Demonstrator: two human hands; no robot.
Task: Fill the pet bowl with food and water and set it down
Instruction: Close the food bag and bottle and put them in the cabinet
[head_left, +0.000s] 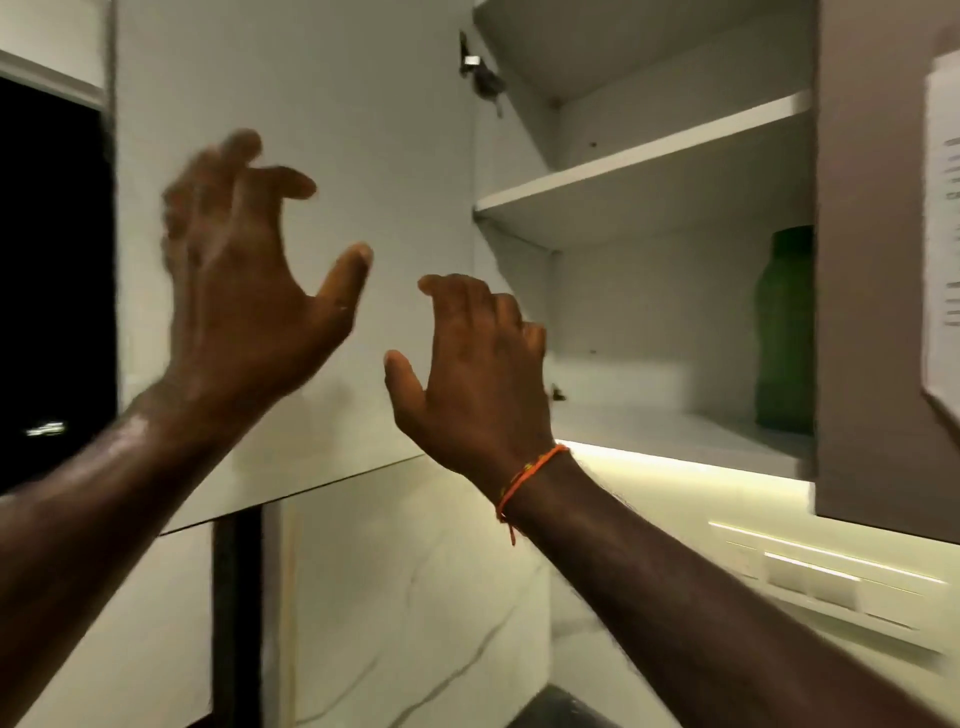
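Both hands are raised in front of an open wall cabinet. My left hand (244, 270) is up before the open cabinet door (363, 130), fingers loosely spread and blurred, holding nothing. My right hand (470, 374), with an orange thread at the wrist, is lifted near the cabinet's left edge, fingers relaxed and empty. A green bottle-shaped container (784, 332) stands on the lower shelf (675, 436) at the right, partly hidden by the neighbouring door. No pet bowl is in view.
The upper shelf (649, 166) holds nothing visible. A closed brown cabinet door (872, 260) with a paper sheet (943, 234) stands at the right. Below runs a light strip, a switch panel (831, 587) and a marble wall. A dark window (52, 286) is at the left.
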